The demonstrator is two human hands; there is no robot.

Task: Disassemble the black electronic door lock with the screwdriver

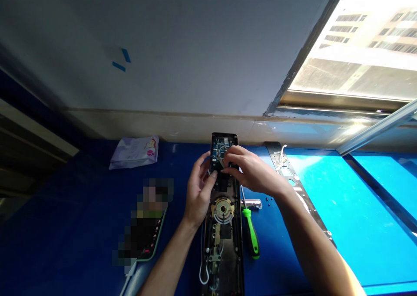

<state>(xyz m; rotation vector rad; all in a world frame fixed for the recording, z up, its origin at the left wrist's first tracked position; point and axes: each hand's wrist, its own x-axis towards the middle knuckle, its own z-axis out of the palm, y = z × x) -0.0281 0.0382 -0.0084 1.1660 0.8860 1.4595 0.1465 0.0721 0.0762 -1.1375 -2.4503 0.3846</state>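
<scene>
A long black housing (pixel 240 244), which looks like an opened door lock panel, points away from me on the blue table. At its far end sits a blue circuit board (pixel 217 146) with a thin grey cable (pixel 220 157) looped over it. My left hand (pixel 199 189) grips the housing's left edge, thumb on top and fingers along the side. Over the board, my right hand (pixel 243 166) is closed, fingertips pinched at the cable; the tips are partly hidden. A round metal mechanism (pixel 223 208) lies nearer to me in the housing. Below it, a white wire loop (pixel 203 276) hangs out at the left.
Right of the housing lie a green-handled screwdriver (pixel 250 235), a shiny cylinder (pixel 256 204) and several tiny screws (pixel 269 199). Further right is a long dark plate (pixel 301 192) with cut-outs. A phone (pixel 153 244) and a purple-white packet (pixel 135 152) lie left. A wall (pixel 182 48) stands behind.
</scene>
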